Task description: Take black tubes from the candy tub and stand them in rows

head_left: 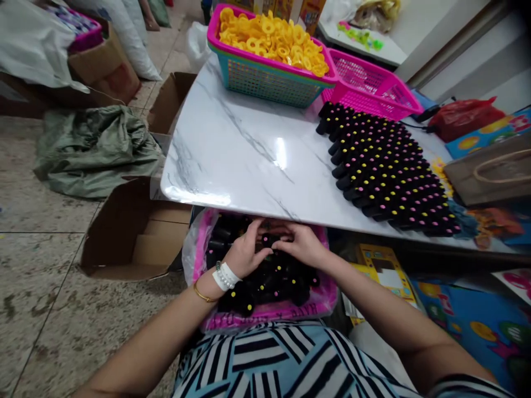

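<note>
In my lap sits a pink basket (332, 293) lined with clear plastic, full of small black pieces (286, 282) with yellow or pink dots on them. Over it my left hand (249, 251) and my right hand (301, 243) meet, fingers curled inward and thumbs almost touching. Between the fingertips of both is a black piece (267, 240) with a pink dot; its lower part is hidden. A beaded bracelet, a white band and a gold bangle circle my left wrist.
On the white marble-patterned table (249, 160) stand tight rows of the black pieces (385, 166). Behind are a basket of yellow rings (269, 77) and a pink basket (373, 83). An open cardboard box (136, 232) and a green sack (99, 149) lie left on the floor.
</note>
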The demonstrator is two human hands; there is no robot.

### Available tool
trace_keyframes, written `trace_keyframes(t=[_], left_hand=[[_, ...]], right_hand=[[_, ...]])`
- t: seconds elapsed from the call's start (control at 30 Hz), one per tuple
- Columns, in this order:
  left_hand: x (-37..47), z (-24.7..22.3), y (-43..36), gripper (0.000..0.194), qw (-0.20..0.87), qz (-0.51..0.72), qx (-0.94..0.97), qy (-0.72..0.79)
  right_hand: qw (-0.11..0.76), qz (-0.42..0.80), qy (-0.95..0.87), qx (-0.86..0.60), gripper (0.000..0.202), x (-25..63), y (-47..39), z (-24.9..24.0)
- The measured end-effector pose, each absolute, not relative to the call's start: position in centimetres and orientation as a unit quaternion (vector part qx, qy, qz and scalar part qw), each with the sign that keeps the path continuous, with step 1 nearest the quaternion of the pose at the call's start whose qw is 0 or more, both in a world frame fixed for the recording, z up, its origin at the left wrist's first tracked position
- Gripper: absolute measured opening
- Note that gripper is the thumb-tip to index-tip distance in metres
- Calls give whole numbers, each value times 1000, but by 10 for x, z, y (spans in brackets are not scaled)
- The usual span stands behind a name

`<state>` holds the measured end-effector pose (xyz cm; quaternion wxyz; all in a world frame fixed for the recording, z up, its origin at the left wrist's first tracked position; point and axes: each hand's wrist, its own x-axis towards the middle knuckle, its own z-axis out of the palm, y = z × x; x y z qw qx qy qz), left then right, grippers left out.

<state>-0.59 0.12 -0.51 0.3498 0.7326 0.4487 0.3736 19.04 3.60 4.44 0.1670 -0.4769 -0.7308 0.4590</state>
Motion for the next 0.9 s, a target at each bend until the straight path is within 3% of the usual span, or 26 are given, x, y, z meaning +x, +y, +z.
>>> trace_keyframes(t=[0.07,0.13,0.23,0.37,0.47,0.67,0.9], left_hand=[[-3,-5,2,82,334,344,747,462],[-2,-3,1,78,293,298,769,484],[-3,4,1,48,224,207,828,470],[-9,10,3,28,217,119,893,376],[-16,11,3,22,240,127,899,343],[-23,10,-1,16,230,179,885,362],[-21,9,3,19,130,277,842,444]], right_hand=[[121,441,-752,-475,50,199,50,38],[64,352,-806,-470,48,202,60,34],[-3,225,-855,-466,43,193,66,28],[-52,212,-883,-416,33,175,68,13],[1,278,-876,-395,33,176,66,2],[208,434,-759,-440,47,205,45,7],[234,327,-826,-395,37,206,16,50]])
